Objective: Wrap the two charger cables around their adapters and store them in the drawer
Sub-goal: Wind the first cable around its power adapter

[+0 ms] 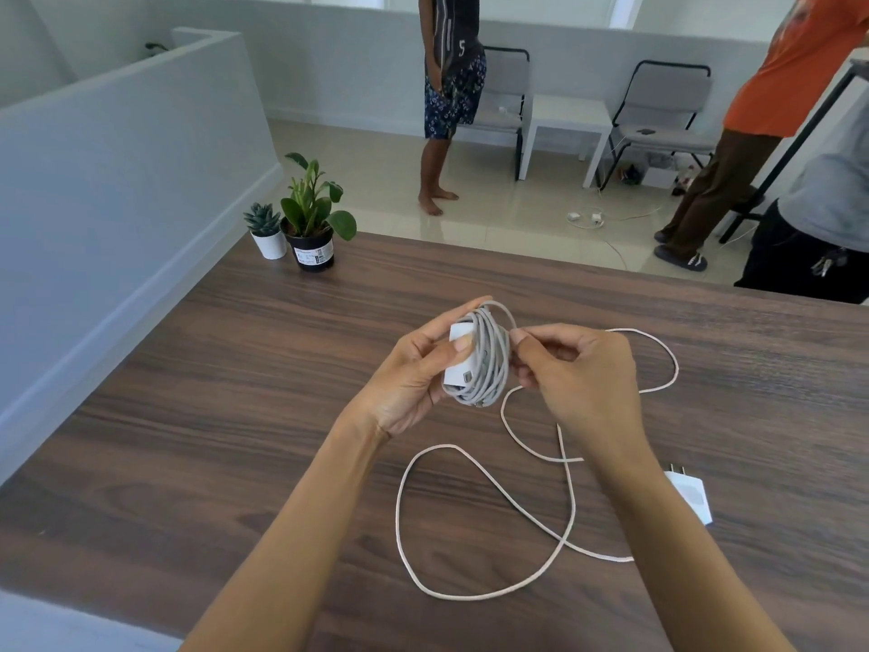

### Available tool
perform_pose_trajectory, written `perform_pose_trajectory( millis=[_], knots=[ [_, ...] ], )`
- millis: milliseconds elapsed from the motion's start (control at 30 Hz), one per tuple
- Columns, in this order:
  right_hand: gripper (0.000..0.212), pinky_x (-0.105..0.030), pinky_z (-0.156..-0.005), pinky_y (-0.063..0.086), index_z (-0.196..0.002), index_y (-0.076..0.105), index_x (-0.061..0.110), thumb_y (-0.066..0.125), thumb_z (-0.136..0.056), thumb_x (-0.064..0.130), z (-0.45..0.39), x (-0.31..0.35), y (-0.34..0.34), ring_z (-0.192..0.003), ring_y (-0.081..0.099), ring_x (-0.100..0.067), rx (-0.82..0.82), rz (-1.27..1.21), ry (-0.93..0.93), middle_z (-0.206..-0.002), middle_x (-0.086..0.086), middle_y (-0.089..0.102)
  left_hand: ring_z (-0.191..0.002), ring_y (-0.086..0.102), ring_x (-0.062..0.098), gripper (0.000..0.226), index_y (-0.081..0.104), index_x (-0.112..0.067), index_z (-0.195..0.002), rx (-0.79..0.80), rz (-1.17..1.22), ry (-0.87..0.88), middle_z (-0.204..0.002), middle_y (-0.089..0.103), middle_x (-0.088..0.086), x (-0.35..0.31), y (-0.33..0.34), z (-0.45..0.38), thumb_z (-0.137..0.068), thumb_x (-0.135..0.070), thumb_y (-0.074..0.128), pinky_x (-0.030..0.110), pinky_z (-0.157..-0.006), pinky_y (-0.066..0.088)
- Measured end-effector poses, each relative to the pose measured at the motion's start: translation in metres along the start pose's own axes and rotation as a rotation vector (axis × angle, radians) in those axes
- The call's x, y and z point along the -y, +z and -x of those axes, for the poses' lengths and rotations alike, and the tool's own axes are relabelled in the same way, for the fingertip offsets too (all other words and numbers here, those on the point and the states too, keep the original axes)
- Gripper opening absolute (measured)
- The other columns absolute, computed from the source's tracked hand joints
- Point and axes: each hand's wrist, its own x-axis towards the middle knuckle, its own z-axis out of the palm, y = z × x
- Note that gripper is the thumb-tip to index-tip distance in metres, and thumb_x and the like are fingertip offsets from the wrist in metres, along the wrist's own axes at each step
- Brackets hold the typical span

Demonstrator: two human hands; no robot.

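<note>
My left hand (406, 374) grips a white adapter (458, 364) with its grey cable (489, 360) coiled many times around it, held above the dark wooden table (211, 416). My right hand (578, 374) pinches the cable at the right side of the coil. A second white adapter (689, 496) lies flat on the table at the right, prongs pointing away from me. Its long whitish cable (470, 463) sprawls in loose loops across the table below and to the right of my hands. No drawer is in view.
Two potted plants (301, 218) stand at the table's far left corner beside a grey partition wall (117, 157). Beyond the far edge stand three people (446, 96), with chairs, a white side table (564, 124) and cables on the floor.
</note>
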Motion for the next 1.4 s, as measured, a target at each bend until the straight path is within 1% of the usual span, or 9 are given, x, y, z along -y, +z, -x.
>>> perform_pose_trajectory(
  millis=[133,300,400,567,700,867,1067,1267,1400],
  knots=[
    [0.022,-0.021,-0.051,0.05,-0.063,0.069,0.017,0.067,-0.085,0.014,-0.002,-0.004,0.0,-0.044,0.056,-0.007,0.042,-0.021,0.099,-0.049,0.003,0.065,-0.1,0.066,0.014,0.049,0.059,-0.027,-0.124,0.003,0.001,-0.012,-0.115,0.068,0.0,0.005,0.001,0.0,-0.076,-0.028,0.067,0.031,-0.081,0.057],
    [0.025,-0.03,-0.056,0.047,-0.059,0.068,0.014,0.067,-0.084,0.019,0.001,-0.006,0.002,-0.046,0.052,-0.009,0.023,0.02,0.091,-0.047,0.002,0.062,-0.104,0.065,0.016,0.054,0.057,-0.026,-0.127,-0.002,0.013,-0.002,-0.119,0.066,0.003,0.008,0.001,-0.001,-0.075,-0.03,0.069,0.03,-0.081,0.056],
    [0.025,-0.025,-0.057,0.043,-0.061,0.069,0.019,0.065,-0.085,0.021,0.008,-0.005,0.006,-0.046,0.052,-0.004,0.003,0.051,0.032,-0.047,0.009,0.061,-0.109,0.062,0.02,0.062,0.054,-0.024,-0.131,-0.021,0.01,0.017,-0.126,0.061,0.011,0.009,0.0,-0.001,-0.073,-0.034,0.074,0.032,-0.084,0.055],
    [0.021,-0.004,-0.068,0.036,-0.087,0.074,0.026,0.058,-0.089,0.038,0.022,-0.004,0.007,-0.075,0.06,-0.001,-0.026,0.266,-0.124,-0.082,0.011,0.065,-0.11,0.061,0.021,0.065,0.055,-0.026,-0.13,-0.052,-0.009,0.041,-0.128,0.06,0.012,0.004,0.0,-0.001,-0.07,-0.037,0.076,0.033,-0.085,0.055],
    [0.036,-0.008,-0.07,0.038,-0.095,0.07,0.037,0.067,-0.067,0.059,0.028,0.0,0.01,-0.08,0.058,-0.001,0.039,0.354,-0.164,-0.082,0.014,0.062,-0.111,0.061,0.024,0.062,0.054,-0.025,-0.131,-0.057,-0.031,0.041,-0.127,0.061,0.013,0.004,0.002,-0.001,-0.073,-0.035,0.072,0.032,-0.087,0.054],
    [0.041,-0.002,-0.067,0.033,-0.099,0.066,0.031,0.077,-0.064,0.05,0.031,-0.005,0.015,-0.081,0.057,-0.003,-0.024,0.403,-0.181,-0.085,0.014,0.061,-0.105,0.064,0.019,0.054,0.054,-0.023,-0.13,-0.078,-0.038,0.021,-0.117,0.067,0.004,0.004,0.008,-0.003,-0.078,-0.024,0.064,0.033,-0.089,0.054],
    [0.04,-0.01,-0.073,0.039,-0.105,0.066,0.029,0.078,-0.068,0.038,0.03,-0.012,0.012,-0.084,0.058,-0.005,-0.013,0.389,-0.174,-0.088,0.011,0.063,-0.095,0.067,0.014,0.045,0.052,-0.021,-0.131,-0.083,-0.029,0.01,-0.111,0.068,-0.001,0.008,0.01,-0.003,-0.086,-0.018,0.055,0.025,-0.071,0.055],
    [0.042,0.003,-0.072,0.033,-0.113,0.064,0.037,0.074,-0.073,0.028,0.031,-0.015,0.009,-0.081,0.056,0.005,0.042,0.363,-0.121,-0.091,0.012,0.061,-0.108,0.062,0.02,0.043,0.051,-0.022,-0.132,-0.066,-0.019,-0.002,-0.128,0.058,0.014,0.014,0.006,-0.005,-0.089,-0.017,0.052,0.03,-0.081,0.056],
    [0.037,0.003,-0.071,0.034,-0.108,0.066,0.038,0.072,-0.074,0.026,0.031,-0.016,0.009,-0.081,0.057,0.005,0.043,0.341,-0.094,-0.089,0.013,0.062,-0.108,0.061,0.021,0.048,0.05,-0.023,-0.134,-0.063,-0.033,-0.014,-0.131,0.056,0.017,0.016,0.005,-0.006,-0.087,-0.023,0.064,0.033,-0.081,0.056]
  ],
)
